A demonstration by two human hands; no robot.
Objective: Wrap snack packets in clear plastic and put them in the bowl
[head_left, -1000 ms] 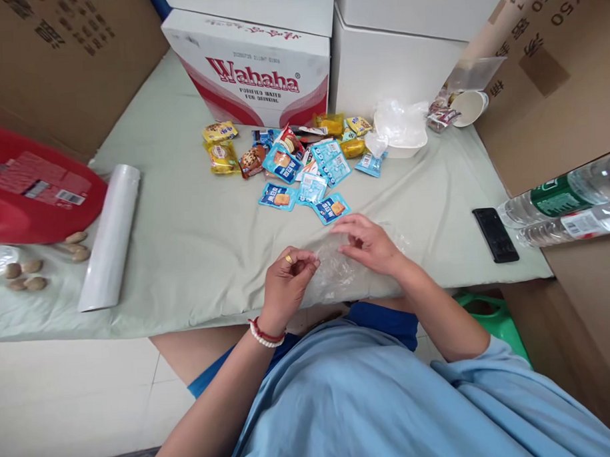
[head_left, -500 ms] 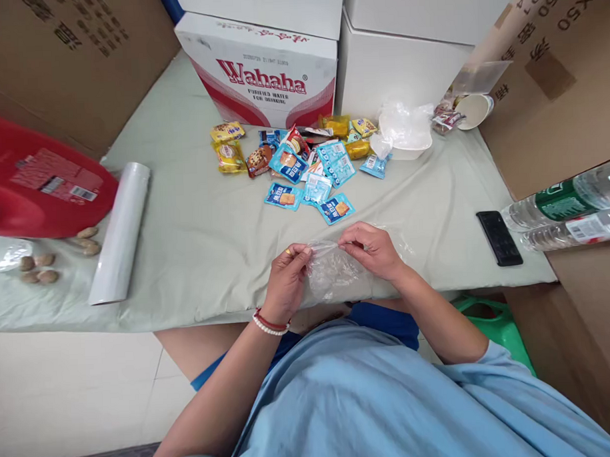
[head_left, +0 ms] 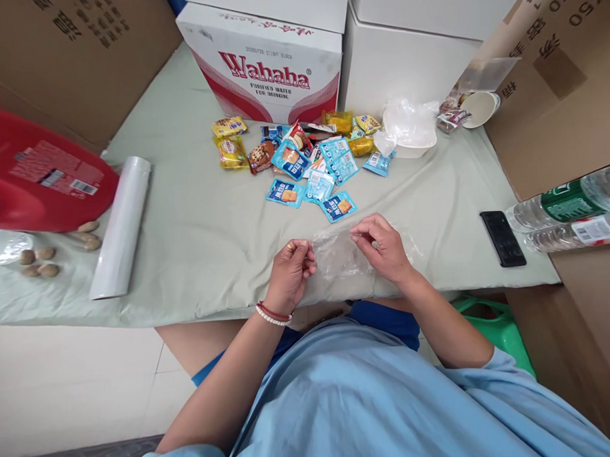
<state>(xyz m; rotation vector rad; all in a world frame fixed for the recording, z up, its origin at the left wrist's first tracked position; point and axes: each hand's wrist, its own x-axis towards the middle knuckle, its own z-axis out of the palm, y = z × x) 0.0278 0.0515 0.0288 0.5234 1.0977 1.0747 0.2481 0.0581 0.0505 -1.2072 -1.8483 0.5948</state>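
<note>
A thin clear plastic bag (head_left: pixel 336 257) lies at the front of the cloth-covered table, between my hands. My left hand (head_left: pixel 289 272) pinches its left edge with thumb and fingers. On the other side my right hand (head_left: pixel 384 249) has thumb and forefinger pressed together at the bag's upper edge, and the exact grip on the film is hard to see. Beyond the bag are blue snack packets (head_left: pixel 338 206), part of a loose heap with yellow packets (head_left: pixel 231 153) and a brown cookie packet (head_left: pixel 261 157).
A white roll (head_left: pixel 122 228), a red jug (head_left: pixel 43 174) and several brown nuts (head_left: pixel 47 270) lie left. At right are a phone (head_left: pixel 503 238) and plastic bottles (head_left: pixel 564 206). A Wahaha carton (head_left: pixel 269 70) and a white container (head_left: pixel 417 144) stand behind.
My hands have moved apart, the right one going right and slightly up. The bag's film between them is spread wider. The snack packets have not moved.
</note>
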